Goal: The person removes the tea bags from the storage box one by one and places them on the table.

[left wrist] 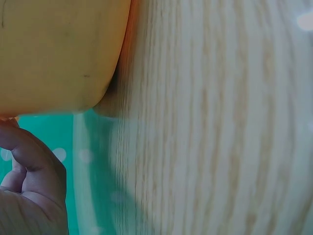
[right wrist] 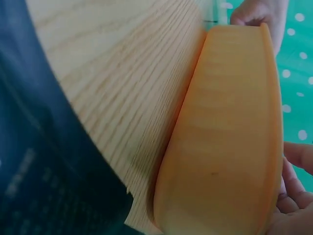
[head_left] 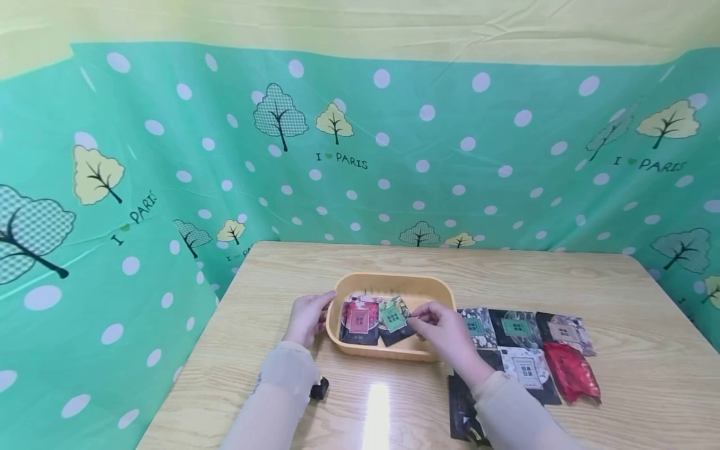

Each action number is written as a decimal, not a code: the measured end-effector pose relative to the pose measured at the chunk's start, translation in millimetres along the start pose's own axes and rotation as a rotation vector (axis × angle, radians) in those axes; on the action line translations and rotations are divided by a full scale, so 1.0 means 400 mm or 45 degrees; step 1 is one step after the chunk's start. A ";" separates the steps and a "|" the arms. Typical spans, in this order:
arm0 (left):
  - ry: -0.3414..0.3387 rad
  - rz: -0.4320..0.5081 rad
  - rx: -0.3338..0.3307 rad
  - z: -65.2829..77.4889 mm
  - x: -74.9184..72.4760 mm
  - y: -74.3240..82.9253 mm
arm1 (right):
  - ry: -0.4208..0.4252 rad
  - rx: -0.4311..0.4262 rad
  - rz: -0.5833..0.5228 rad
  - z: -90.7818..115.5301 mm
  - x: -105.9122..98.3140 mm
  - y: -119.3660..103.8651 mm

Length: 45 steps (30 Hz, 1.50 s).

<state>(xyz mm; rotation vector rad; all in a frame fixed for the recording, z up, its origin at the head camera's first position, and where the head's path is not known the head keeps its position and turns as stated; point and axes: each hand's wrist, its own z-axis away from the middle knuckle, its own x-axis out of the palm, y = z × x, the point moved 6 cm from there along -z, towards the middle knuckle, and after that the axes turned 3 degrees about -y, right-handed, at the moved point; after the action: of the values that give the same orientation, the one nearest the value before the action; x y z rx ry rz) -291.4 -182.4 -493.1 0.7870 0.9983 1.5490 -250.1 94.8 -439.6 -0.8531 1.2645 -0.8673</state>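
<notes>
A yellow-orange plastic basket (head_left: 388,352) sits on the wooden table. My left hand (head_left: 306,319) grips its left rim; the left wrist view shows curled fingers (left wrist: 29,152) against the basket's end. Inside, a sachet with a red label (head_left: 360,322) lies at the left. Beside it, a sachet with a green label (head_left: 393,317) lies tilted, its right edge pinched by my right hand (head_left: 444,331). In the right wrist view, that hand (right wrist: 293,200) reaches over the rim, and the sachet is hidden behind the basket wall.
Right of the basket, several dark sachets with printed labels (head_left: 517,328) lie in rows, partly under my right forearm. A shiny red packet (head_left: 572,372) lies at their right end. A small black object (head_left: 319,388) is by my left sleeve. A green dotted cloth (head_left: 422,150) hangs behind the table.
</notes>
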 end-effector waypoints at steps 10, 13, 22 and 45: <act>0.000 0.009 0.002 0.001 0.000 0.001 | -0.031 -0.008 0.249 -0.039 0.033 0.003; -0.002 0.003 0.001 0.001 0.000 0.000 | -0.039 0.028 0.352 -0.051 0.043 0.009; -0.009 0.004 -0.013 -0.001 0.003 -0.004 | -0.114 0.160 0.517 -0.069 0.069 0.031; -0.009 0.029 -0.026 0.000 -0.001 0.000 | -0.144 0.169 0.794 -0.077 0.101 0.023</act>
<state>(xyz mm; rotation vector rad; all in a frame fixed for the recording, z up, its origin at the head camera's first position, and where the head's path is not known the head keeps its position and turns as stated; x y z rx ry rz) -291.2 -183.0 -493.1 0.7917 0.9696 1.5729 -275.9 60.9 -468.4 -0.3551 1.2538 -0.3888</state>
